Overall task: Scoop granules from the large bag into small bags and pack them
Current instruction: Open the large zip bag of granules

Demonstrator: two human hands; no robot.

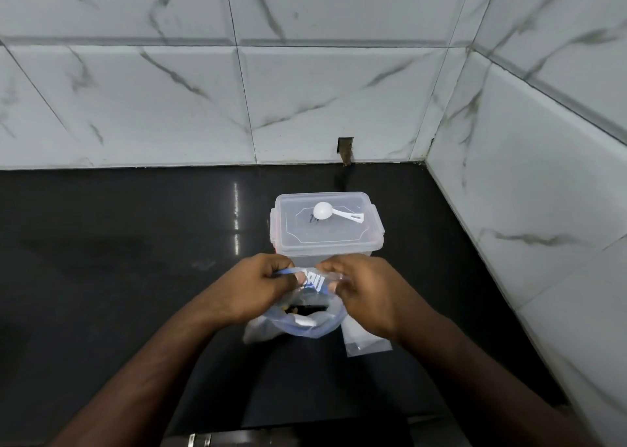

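Observation:
The large clear bag [298, 324] with a blue zip rim stands on the black counter [118, 277] in front of me, its mouth partly open with dark contents inside. My left hand [252, 288] pinches the left part of its top rim. At the right part of the rim my right hand [364, 295] pinches the plastic. A white scoop [330, 211] lies on the lid of a clear plastic box [327, 229] just behind the bag. Small clear bags [366, 343] lie flat on the counter under my right wrist.
White marble-pattern tiled walls [305, 90] close off the back and the right side of the counter. A small dark notch [345, 149] sits at the base of the back wall. The counter's front edge runs below my forearms.

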